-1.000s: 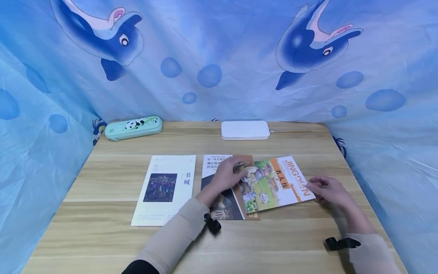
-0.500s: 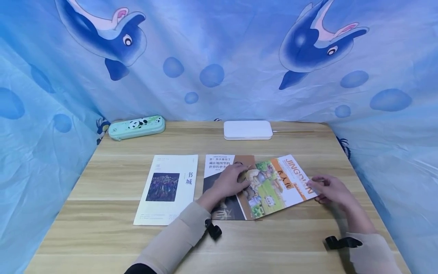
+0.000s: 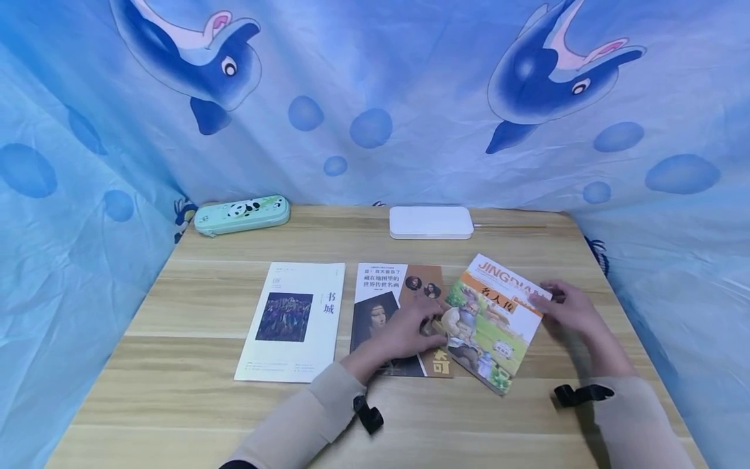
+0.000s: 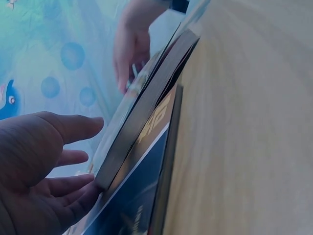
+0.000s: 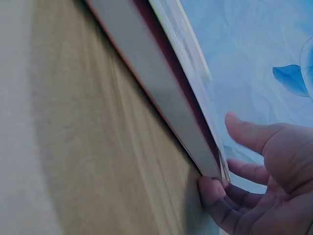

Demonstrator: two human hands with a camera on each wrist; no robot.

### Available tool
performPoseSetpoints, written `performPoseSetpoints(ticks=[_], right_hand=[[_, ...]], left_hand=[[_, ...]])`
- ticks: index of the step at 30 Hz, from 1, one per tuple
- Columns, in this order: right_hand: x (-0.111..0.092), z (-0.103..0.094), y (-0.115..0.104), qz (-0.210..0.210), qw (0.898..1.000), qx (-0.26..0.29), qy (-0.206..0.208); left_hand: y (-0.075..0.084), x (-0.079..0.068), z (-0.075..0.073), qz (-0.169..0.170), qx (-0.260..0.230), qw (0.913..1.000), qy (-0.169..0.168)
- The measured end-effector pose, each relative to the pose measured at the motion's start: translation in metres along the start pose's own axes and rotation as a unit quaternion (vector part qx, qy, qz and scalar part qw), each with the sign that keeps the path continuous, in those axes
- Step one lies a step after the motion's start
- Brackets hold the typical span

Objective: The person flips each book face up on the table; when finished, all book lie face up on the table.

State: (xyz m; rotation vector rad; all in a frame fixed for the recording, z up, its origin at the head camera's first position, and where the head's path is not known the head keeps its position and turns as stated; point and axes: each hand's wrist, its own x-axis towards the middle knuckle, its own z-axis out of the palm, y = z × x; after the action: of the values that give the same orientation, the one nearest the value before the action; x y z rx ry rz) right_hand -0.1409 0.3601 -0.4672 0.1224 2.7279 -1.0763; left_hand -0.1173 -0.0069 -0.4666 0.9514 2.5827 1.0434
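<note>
An illustrated book with an orange band lies tilted at the right of the row, one corner towards the person. At its left edge, my left hand reaches over the middle book; in the left wrist view, the fingertips touch the book's edge with the thumb apart. My right hand is at the upper right corner. Its fingers touch that corner in the right wrist view, while the thumb stands off the cover. Partly covered by my left hand is a brown and dark book with portraits.
Left of these lies a pale magazine. Along the back of the wooden table are a green panda pencil case, a flat white box and a thin stick. A blue dolphin curtain hangs behind.
The illustrated book has turned so its title end points away and more of the middle book shows. My left hand has moved slightly right and nearer, my right hand slightly away from the person.
</note>
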Motion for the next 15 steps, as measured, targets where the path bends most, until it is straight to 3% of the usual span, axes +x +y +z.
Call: performPoseSetpoints(ticks=[8, 15], right_hand=[[0.021, 0.0, 0.0, -0.007, 1.0, -0.005, -0.006], [0.034, -0.003, -0.001, -0.036, 0.999, -0.015, -0.027]], left_hand=[[0.007, -0.003, 0.013, 0.043, -0.036, 0.998, -0.031], [0.019, -0.007, 0.021, 0.021, -0.033, 0.9978, -0.053]])
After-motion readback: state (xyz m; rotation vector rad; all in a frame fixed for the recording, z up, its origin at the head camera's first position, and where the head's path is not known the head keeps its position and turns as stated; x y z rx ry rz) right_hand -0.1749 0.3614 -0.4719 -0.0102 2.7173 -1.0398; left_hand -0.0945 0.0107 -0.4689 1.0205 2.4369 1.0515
